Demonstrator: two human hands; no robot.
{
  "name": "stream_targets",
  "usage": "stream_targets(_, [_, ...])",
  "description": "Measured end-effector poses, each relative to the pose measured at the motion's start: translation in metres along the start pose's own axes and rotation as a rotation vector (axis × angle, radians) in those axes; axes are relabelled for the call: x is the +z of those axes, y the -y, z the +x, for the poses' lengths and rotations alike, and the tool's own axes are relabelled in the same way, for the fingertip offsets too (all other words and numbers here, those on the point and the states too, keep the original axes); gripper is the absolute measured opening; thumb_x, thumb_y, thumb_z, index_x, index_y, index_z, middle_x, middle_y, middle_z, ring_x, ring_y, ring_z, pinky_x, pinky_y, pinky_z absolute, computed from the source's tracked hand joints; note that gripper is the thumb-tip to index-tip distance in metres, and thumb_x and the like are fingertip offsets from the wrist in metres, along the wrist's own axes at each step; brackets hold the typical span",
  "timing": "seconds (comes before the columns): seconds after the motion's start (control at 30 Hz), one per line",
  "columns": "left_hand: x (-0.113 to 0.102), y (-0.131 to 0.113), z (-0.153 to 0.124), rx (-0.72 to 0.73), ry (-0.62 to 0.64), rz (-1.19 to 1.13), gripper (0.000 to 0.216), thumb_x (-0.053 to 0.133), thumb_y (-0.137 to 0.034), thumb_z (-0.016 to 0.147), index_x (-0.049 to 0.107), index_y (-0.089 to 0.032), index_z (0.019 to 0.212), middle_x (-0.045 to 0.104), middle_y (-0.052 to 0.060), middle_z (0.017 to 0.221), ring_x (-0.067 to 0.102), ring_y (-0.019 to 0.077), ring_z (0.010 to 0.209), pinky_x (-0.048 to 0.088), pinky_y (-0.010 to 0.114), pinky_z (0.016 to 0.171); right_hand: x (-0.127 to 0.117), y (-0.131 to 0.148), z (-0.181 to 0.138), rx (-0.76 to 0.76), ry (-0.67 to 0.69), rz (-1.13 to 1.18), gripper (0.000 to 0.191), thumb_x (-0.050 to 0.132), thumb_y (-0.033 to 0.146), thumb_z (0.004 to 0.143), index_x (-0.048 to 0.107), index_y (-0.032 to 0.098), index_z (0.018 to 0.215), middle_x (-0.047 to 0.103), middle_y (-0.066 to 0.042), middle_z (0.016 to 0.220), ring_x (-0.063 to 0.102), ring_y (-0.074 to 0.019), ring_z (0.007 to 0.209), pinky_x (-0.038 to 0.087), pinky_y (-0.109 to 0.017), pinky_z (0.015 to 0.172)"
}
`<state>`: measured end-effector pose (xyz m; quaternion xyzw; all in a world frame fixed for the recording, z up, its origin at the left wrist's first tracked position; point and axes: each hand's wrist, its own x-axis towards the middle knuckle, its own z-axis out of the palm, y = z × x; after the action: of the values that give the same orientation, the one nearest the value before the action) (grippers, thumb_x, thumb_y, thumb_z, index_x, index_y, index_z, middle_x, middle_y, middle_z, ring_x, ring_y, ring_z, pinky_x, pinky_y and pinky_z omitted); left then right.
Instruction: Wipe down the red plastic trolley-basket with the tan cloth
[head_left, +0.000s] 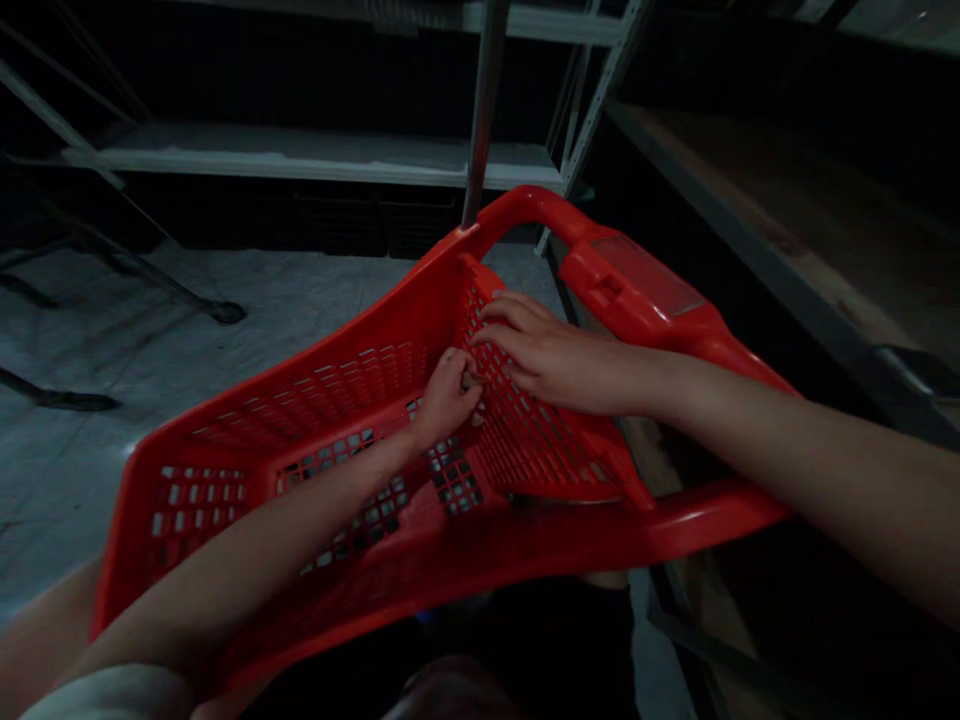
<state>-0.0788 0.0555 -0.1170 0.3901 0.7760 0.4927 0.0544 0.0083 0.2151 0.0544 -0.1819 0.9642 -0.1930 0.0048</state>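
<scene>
A red plastic shopping cart (300, 345) with slotted sides stretches in front of me, its moulded handle (637, 275) toward the upper right. Inside it, a slotted red flap panel (536, 445) stands tilted at the handle end. My left hand (448, 398) reaches into the basket with its fingers curled closed, right beside this panel; what it pinches, if anything, is too dark to make out. Over the panel lies my right hand (551, 350), open, fingers stretched across its upper part and touching or nearly touching the slots.
A metal pole (484, 110) rises from the cart's far corner. Behind stands a white metal shelf rack (315, 165), with dark crates (345, 222) under its lowest shelf. At the right is a wooden shelf or counter (787, 220). Dark metal legs (180, 290) stand on the grey floor at left.
</scene>
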Motion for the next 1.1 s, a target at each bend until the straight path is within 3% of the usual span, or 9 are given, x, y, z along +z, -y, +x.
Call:
stream_targets(0.17, [-0.081,-0.027,0.058,0.123,-0.284,0.177,0.024,0.059,-0.006,0.078,0.052,-0.022,0.094,0.058,0.005,0.103,0.056,0.0207,0.103,0.049,0.036,0.095,0.001,-0.004,0.008,0.042,-0.015,-0.074,0.059,0.051,0.006,0.086,0.054,0.023,0.142,0.048,-0.014,0.154,0.044,-0.0281,0.149,0.041,-0.053,0.123])
stream_targets(0.27, [-0.142,-0.022,0.052,0.110,-0.211,0.402,0.046,0.056,-0.005,0.079,0.060,-0.021,0.122,0.054,0.012,0.140,0.054,0.0234,0.128,0.044,0.041,0.114,-0.002,0.000,0.010,0.063,0.018,-0.174,0.054,0.052,0.008,0.088,0.056,0.019,0.141,0.047,-0.017,0.156,0.042,-0.0307,0.151,0.042,-0.054,0.123])
stream_targets(0.33, [-0.178,-0.014,0.032,0.043,-0.068,0.519,0.055,0.052,-0.007,0.083,0.058,-0.019,0.137,0.049,0.013,0.153,0.053,0.0250,0.135,0.042,0.041,0.119,-0.005,0.010,0.008,0.105,0.069,-0.263,0.050,0.053,0.010,0.090,0.057,0.014,0.140,0.044,-0.022,0.159,0.040,-0.0340,0.153,0.044,-0.054,0.121])
stream_targets(0.43, [-0.223,0.001,-0.012,-0.082,0.084,0.655,0.050,0.047,-0.016,0.091,0.060,-0.016,0.140,0.062,0.013,0.146,0.059,0.0271,0.133,0.045,0.039,0.115,-0.005,0.039,-0.006,0.158,0.100,-0.391,0.043,0.052,0.011,0.094,0.062,0.008,0.136,0.047,-0.026,0.157,0.042,-0.0380,0.153,0.049,-0.055,0.116])
stream_targets(0.57, [-0.278,0.022,-0.077,-0.235,0.202,0.964,0.040,0.045,-0.026,0.095,0.065,-0.019,0.130,0.071,0.013,0.132,0.068,0.0300,0.118,0.051,0.038,0.102,0.016,0.101,-0.032,0.134,0.068,-0.380,0.034,0.048,0.022,0.103,0.068,0.012,0.129,0.065,-0.021,0.140,0.063,-0.0338,0.132,0.052,-0.052,0.112])
stream_targets(0.67, [-0.308,0.030,-0.113,-0.398,0.242,1.072,0.035,0.039,-0.029,0.099,0.067,-0.017,0.117,0.074,0.015,0.119,0.071,0.0306,0.107,0.052,0.036,0.091,0.039,0.145,-0.045,0.127,0.146,-0.249,0.038,0.041,0.033,0.109,0.070,0.017,0.128,0.074,-0.014,0.128,0.074,-0.0278,0.113,0.060,-0.043,0.098])
stream_targets(0.77, [-0.313,0.024,-0.124,-0.440,0.252,1.081,0.036,0.036,-0.028,0.100,0.066,-0.015,0.115,0.074,0.017,0.117,0.072,0.0310,0.105,0.052,0.036,0.088,0.056,0.171,-0.046,0.174,0.221,-0.316,0.045,0.038,0.036,0.110,0.078,0.015,0.110,0.080,-0.015,0.109,0.076,-0.0295,0.103,0.060,-0.041,0.088])
stream_targets(0.87, [-0.298,0.014,-0.113,-0.369,0.211,1.051,0.036,0.038,-0.025,0.098,0.068,-0.011,0.114,0.073,0.021,0.116,0.071,0.0337,0.107,0.052,0.040,0.093,0.066,0.174,-0.042,0.180,0.166,-0.456,0.047,0.041,0.034,0.109,0.081,0.013,0.095,0.080,-0.018,0.098,0.076,-0.0306,0.099,0.056,-0.039,0.082])
stream_targets(1.1, [-0.237,0.004,-0.025,-0.216,0.190,0.877,0.043,0.039,-0.023,0.100,0.066,-0.017,0.132,0.072,0.012,0.133,0.068,0.0256,0.119,0.051,0.032,0.100,0.075,0.146,-0.036,0.071,0.147,-0.533,0.039,0.047,0.024,0.105,0.080,0.015,0.087,0.081,-0.012,0.087,0.077,-0.0259,0.083,0.049,-0.034,0.068])
